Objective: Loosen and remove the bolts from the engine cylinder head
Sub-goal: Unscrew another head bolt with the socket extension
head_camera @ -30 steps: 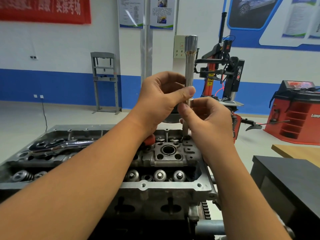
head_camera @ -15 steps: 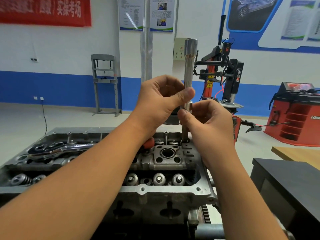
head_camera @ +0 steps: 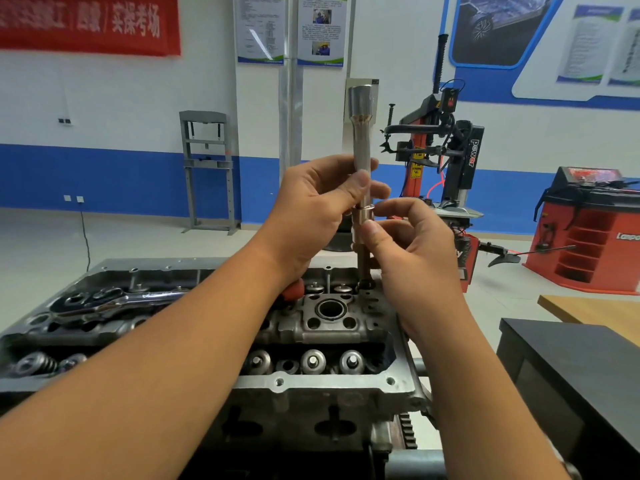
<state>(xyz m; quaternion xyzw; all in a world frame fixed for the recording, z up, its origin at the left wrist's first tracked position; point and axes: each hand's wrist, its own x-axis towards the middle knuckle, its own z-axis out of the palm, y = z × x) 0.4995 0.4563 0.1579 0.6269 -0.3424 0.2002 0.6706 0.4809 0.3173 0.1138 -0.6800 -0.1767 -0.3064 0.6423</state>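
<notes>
Both hands are working one vertical stack at the far right corner of the cylinder head (head_camera: 346, 384). Left hand (head_camera: 311, 216) is grasping the long socket extension (head_camera: 361, 133) mid-shaft, thumb across the front and fingers curled behind. Right hand (head_camera: 412, 244) is pinching the bolt (head_camera: 362, 233) just under the extension's lower end, thumb tip on the bolt's wide upper section.

Key relation: the bolt's long axis is running straight up-down, in line with the extension. It's standing well proud of the head, with its thin lower shank (head_camera: 363, 268) dropping into the bolt hole (head_camera: 365, 284). So the bolt is lying directly below the left grip and inside the right grip; the right hand is nearer. I'm reading the bolt as loose and lifting out; extraction needs to go straight up along that axis, no tilt, or the shank is likely binding in the bore.

Surface: the head is sitting open-topped, with valve springs (head_camera: 313, 362) showing in the near row and a ratchet wrench (head_camera: 114, 299) lying across its left end. Can't tell whether the other bolts are out.

Room: workshop floor, tyre changer (head_camera: 450, 157) behind, red wheel balancer (head_camera: 595, 244) at right, dark worktop (head_camera: 571, 358) near right.
</notes>
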